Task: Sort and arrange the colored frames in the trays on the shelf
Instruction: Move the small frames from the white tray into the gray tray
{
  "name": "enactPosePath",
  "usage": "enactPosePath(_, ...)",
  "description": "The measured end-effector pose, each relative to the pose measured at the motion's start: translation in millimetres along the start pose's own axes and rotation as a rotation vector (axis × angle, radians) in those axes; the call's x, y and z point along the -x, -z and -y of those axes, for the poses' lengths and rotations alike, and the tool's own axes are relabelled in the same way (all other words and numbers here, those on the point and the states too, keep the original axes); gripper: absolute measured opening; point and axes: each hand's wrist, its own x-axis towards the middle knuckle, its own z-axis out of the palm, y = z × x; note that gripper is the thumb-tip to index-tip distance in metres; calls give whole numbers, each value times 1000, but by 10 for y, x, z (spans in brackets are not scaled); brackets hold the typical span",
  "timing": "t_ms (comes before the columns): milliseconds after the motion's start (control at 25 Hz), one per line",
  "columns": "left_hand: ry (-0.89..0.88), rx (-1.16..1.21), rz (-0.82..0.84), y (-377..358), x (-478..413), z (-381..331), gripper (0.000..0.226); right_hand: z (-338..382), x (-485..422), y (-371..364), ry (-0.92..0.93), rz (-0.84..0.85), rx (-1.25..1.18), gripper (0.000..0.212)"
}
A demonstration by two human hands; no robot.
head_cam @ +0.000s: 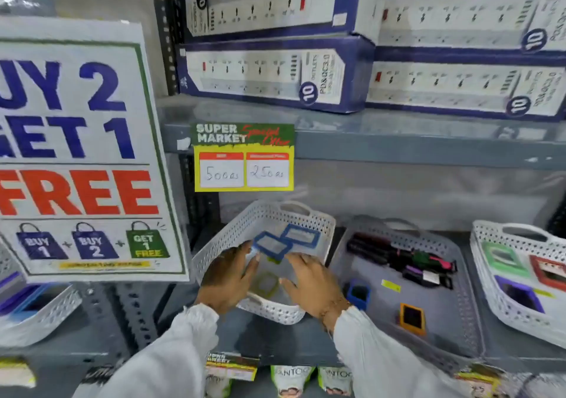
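Note:
A white perforated tray [269, 308] sits on the grey shelf, straight in front of me. Two blue frames lie in it: one at the far end [301, 235] and a nearer one [272, 246] overlapping it. A yellow-green frame [266, 284] rests on the tray floor between my hands. My left hand [228, 275] reaches in from the left, fingers spread, its fingertips at the nearer blue frame's lower left corner. My right hand [312, 284] hovers over the tray's right side, fingers apart, holding nothing.
To the right, a grey tray [459, 321] holds dark markers, a blue frame [358, 293] and an orange frame [412, 318]. Further right, a white tray [490, 293] holds green, red and purple frames. A promotional sign [76, 152] stands at the left, and boxes fill the shelf above.

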Motion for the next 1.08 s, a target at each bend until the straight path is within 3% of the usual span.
enactPosePath(80, -15, -42, 55, -53, -52, 75, 50, 39, -189, -138, -103, 192, -64, 52)
enactPosePath(240, -67, -144, 109, -164, -20, 181, 84, 31, -433, -422, -179, 350, -40, 62)
enactPosePath(360, -64, -178, 80, -169, -4, 202, 72, 17, -522, -593, -158, 402, -43, 73)
enactPosePath(520, -100, -215, 33, -157, 0, 168, 62, 19, -525, -772, -174, 428, 19, 66)
enactPosePath(680, -260, -224, -39, -187, 40, 272, 64, 28, -540, -746, -185, 394, 46, 54)
enactPosePath(840, -274, -264, -34, -201, 52, 312, 62, 68, -504, -609, -186, 332, 56, 63)
enactPosePath(1080, -236, -248, -16, -216, 14, 347, 48, -97, -338, -70, -229, 16, -29, 63)
